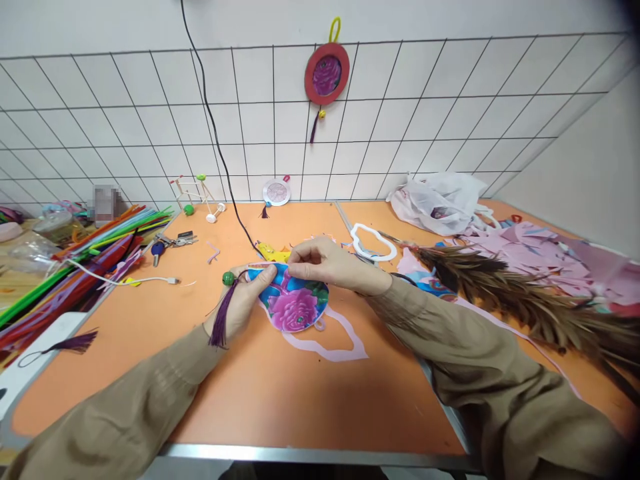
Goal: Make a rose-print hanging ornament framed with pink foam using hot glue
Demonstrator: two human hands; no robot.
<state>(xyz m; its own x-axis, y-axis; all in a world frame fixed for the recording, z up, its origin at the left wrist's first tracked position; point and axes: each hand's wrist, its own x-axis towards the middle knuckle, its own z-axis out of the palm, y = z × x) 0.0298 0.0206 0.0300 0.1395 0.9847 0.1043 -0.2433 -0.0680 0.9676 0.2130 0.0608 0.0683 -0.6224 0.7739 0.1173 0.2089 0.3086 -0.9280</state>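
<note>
A round piece of blue floral fabric (294, 309) with a large pink flower is held up over the table. My left hand (241, 301) is closed on its left edge, thumb on the printed face. From that side hang a green bead (229, 279) and a dark purple tassel (220, 323), lying over my left wrist. My right hand (325, 265) is closed in a pinch at the fabric's upper edge; whatever is between those fingertips is too small to make out. Below the fabric lies a pale pink cut-out frame (333, 351). Something yellow (271, 252) shows behind my hands.
Colourful pipe cleaners (75, 267), keys (175, 241) and a white cable (145, 281) lie left. On the right are a white cut-out frame (374, 243), a plastic bag (435, 203), pink scraps (530, 260) and a brown feather duster (530, 293). A red round ornament (311, 73) hangs on the wall.
</note>
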